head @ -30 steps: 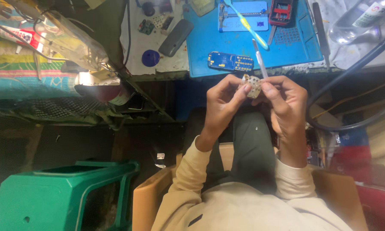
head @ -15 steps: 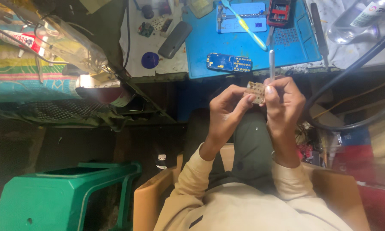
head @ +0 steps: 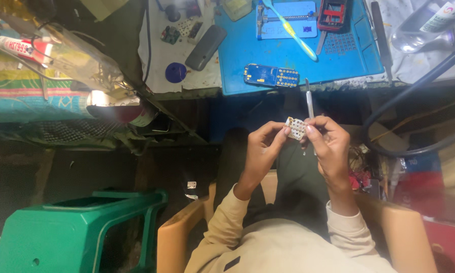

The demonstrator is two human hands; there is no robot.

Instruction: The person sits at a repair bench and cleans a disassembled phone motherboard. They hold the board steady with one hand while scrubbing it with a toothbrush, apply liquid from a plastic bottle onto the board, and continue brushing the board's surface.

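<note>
Head view: your left hand [head: 262, 151] pinching small white keypad piece [head: 296, 128]. Your right hand [head: 328, 146] touching it too, gripping thin metal tool [head: 310, 101]. Both hanging just below blue mat [head: 354, 60].

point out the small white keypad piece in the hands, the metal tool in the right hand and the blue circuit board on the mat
small white keypad piece [head: 295, 128], head view, its pale face
thin metal tool [head: 310, 98], head view, its shaft above the right hand
blue circuit board [head: 271, 76], head view, its middle
</note>
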